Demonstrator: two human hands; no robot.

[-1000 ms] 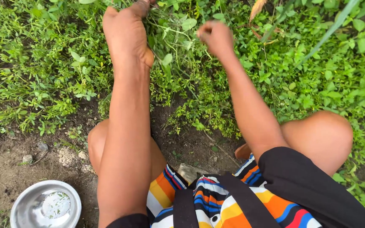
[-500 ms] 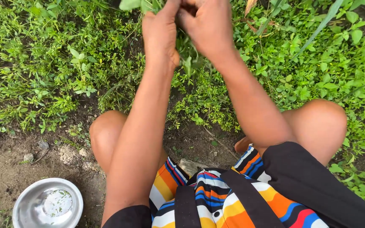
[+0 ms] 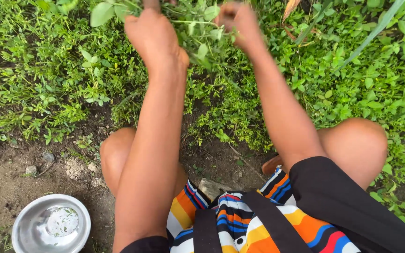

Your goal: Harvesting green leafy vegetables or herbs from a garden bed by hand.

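Squatting position: I crouch over a bed of low green plants point(image 3: 62, 70), both arms stretched forward.
Ground cover: the plants spread beyond, left and right of my hands; bare soil point(image 3: 5, 187) lies back toward my knees.
Steel bowl point(image 3: 51, 224): well behind my left hand, on the soil by my left knee; a few green scraps lie in its bottom.
Left hand point(image 3: 158, 40): clenched on a bunch of leafy stems point(image 3: 198, 33) that spills toward my right hand.
Right hand point(image 3: 237, 21): fingers pinched on stems just beside that bunch; the fingertips sit at the frame's top edge, so I cannot tell exactly what they pinch.
Method, my judgement: keep the left grip firm and low on the stems, pinch only tender tips with the right, and snap cleanly so roots and soil stay down.
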